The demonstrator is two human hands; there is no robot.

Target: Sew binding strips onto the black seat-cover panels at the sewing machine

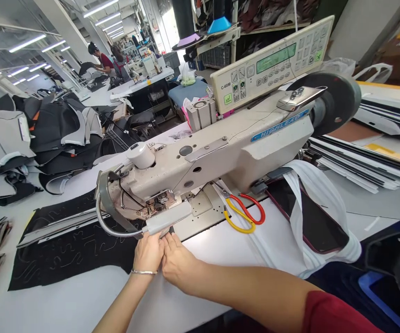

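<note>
My left hand [149,252], with a bracelet at its wrist, is closed on the edge of a black fabric piece [64,261], just in front of the sewing machine [200,162]. Pressed close beside it, my right hand [179,261] pinches the same fabric, a dark bit of which shows above its fingertips. The fabric stretches left across the table, with pale strips [61,227] lying along it. A white lamp tube [168,217] on a bendy metal neck hides part of the needle area and my left fingertips.
Scissors [243,213] with red and yellow handles lie on the machine bed. To the right are a phone [311,217], a loop of white zipper tape [325,185] and stacked strips [359,162]. Cut pieces [47,138] are heaped at left; people [106,62] work far behind.
</note>
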